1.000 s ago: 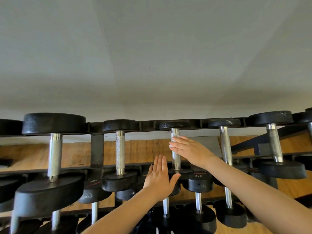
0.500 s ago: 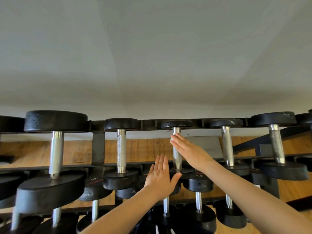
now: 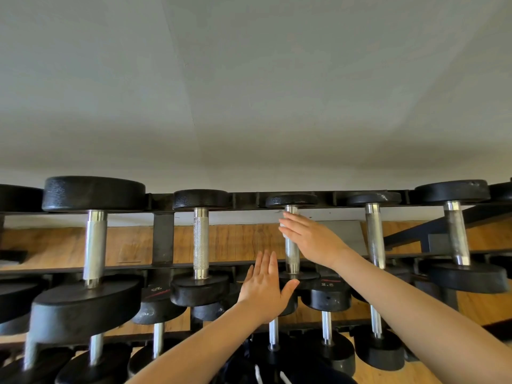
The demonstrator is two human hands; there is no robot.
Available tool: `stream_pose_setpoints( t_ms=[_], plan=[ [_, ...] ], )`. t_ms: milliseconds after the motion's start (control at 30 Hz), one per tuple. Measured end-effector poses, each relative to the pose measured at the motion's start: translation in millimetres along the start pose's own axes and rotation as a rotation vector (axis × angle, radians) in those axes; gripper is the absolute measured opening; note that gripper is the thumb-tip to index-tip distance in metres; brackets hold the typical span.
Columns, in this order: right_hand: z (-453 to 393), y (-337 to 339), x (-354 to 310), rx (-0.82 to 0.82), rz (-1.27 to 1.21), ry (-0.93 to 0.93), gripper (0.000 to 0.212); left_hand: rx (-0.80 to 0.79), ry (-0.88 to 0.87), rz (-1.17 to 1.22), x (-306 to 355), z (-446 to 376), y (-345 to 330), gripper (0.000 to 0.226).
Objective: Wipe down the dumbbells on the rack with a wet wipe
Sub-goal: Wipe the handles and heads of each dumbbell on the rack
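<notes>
Dumbbell [image 3: 291, 239] with the small heads, middle of the rack's top rail [image 3: 243, 199]: the right hand [image 3: 311, 238], fingers straight, presses a white wipe (barely visible at the fingertips) on its steel handle. The left hand [image 3: 264, 288], flat and open, steadies the near head. Heavier dumbbells flank it along the rail. Firm strokes running the handle's full length would probably clean best.

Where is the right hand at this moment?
In the head view, the right hand lies right of centre, straight fingers across the upper handle of the small top-row dumbbell, above the left hand.
</notes>
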State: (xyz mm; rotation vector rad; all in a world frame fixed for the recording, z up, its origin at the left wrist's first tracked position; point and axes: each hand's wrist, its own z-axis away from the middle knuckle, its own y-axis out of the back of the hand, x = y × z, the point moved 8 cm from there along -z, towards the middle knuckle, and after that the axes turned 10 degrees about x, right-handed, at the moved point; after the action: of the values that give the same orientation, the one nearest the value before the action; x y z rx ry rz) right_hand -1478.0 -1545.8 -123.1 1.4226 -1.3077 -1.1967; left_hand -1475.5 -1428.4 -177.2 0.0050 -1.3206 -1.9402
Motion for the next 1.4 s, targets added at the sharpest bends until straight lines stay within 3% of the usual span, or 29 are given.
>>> stream_pose_setpoints(
  t_ms=[67,167,300,433,500,567,667,733,833,967,1100,1200,1400],
  plan=[
    [15.0,-5.0,-4.9,-0.025,-0.034,0.009,0.066,0.001,0.001,0.017,0.1,0.3,0.4,0.094],
    [32.3,-8.0,-15.8,-0.098,-0.086,0.086,0.067,0.007,-0.001,0.039,0.7,1.2,1.6,0.119],
    [25.1,-3.5,-3.7,-0.087,-0.143,0.063,0.062,0.014,-0.003,0.02,-0.4,-0.4,-0.4,0.085],
    [14.9,9.9,21.7,0.067,-0.124,-0.136,0.073,0.016,-0.005,0.03,-1.0,0.3,0.2,0.082],
    [22.5,6.7,15.1,0.082,-0.15,-0.162,0.08,0.005,0.0,0.026,0.0,0.9,0.2,0.092],
    [34.3,-0.6,-4.7,0.049,-0.177,-0.071,0.077,0.011,-0.002,0.04,1.7,2.6,2.4,0.112],
    [43.5,-7.6,-14.9,-0.049,-0.152,0.071,0.073,0.023,0.004,0.058,1.6,1.4,2.9,0.118],
    [36.6,-6.7,-5.1,-0.083,-0.162,0.099,0.069,0.018,0.008,0.055,1.1,1.5,2.2,0.111],
    [17.9,-0.1,7.9,-0.039,-0.125,0.063,0.07,0.013,0.009,0.033,0.2,0.8,0.3,0.084],
    [12.7,-0.8,13.5,0.028,-0.135,-0.105,0.075,0.016,0.007,0.031,0.5,1.5,0.7,0.079],
    [20.7,-7.6,2.1,0.046,-0.135,-0.095,0.046,0.023,0.006,0.039,-0.1,0.0,-0.8,0.08],
    [17.7,-5.2,1.9,0.059,-0.139,-0.116,0.038,0.03,0.003,0.04,0.0,-0.7,-1.2,0.08],
    [7.1,-0.1,-5.7,0.099,-0.12,-0.136,0.062,0.029,0.0,0.029,0.4,-1.0,-1.4,0.079]
  ],
)
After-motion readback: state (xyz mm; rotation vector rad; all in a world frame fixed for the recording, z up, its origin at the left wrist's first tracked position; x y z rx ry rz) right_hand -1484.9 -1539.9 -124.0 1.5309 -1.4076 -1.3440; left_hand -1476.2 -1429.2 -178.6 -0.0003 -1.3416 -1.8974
